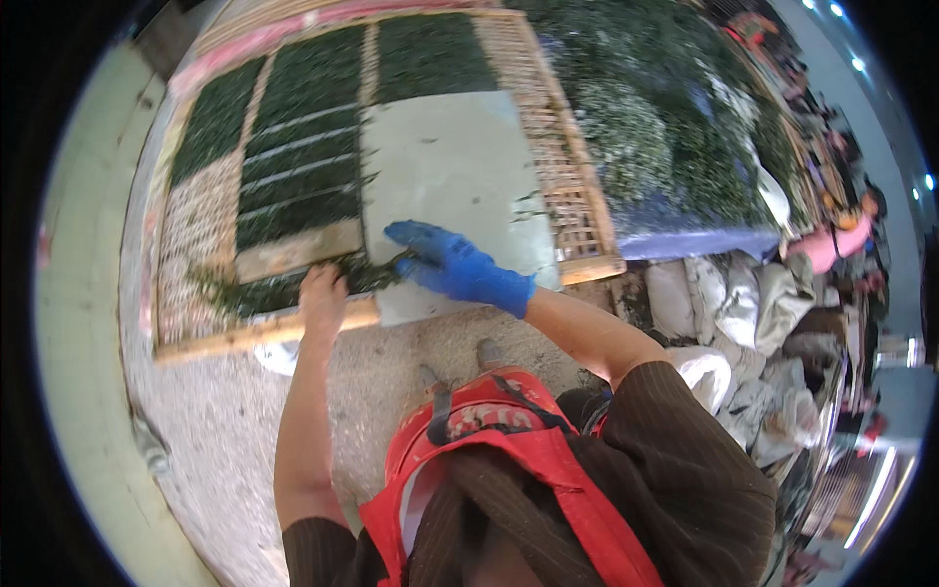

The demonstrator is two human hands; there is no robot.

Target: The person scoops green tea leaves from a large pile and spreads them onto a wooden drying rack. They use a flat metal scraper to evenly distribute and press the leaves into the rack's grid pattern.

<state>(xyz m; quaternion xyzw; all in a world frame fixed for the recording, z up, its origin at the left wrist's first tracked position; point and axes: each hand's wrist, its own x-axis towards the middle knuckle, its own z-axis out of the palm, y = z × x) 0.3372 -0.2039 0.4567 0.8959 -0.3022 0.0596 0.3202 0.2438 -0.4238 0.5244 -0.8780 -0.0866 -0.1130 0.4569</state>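
Observation:
My bare left hand (323, 297) rests at the near edge of a slatted form, its fingers curled down at a band of dark green shredded leaf matter (271, 295). Whether it pinches any of that is hard to see. My right hand (455, 268), in a blue glove, is held over the near part of a pale flat board (458, 176). Its fingers and thumb are apart, with loose green strands by the thumb. A wooden bar (301, 251) lies across the form just beyond my left hand. Green rectangles (312, 95) cover parts of a woven rack (202, 227).
Right of the rack, a heap of green matter (660, 125) lies on blue sheeting (697, 242). Stuffed sacks (733, 301) crowd the floor below it. A pale wall (88, 293) runs along the left. A person in pink (829, 242) is at the far right.

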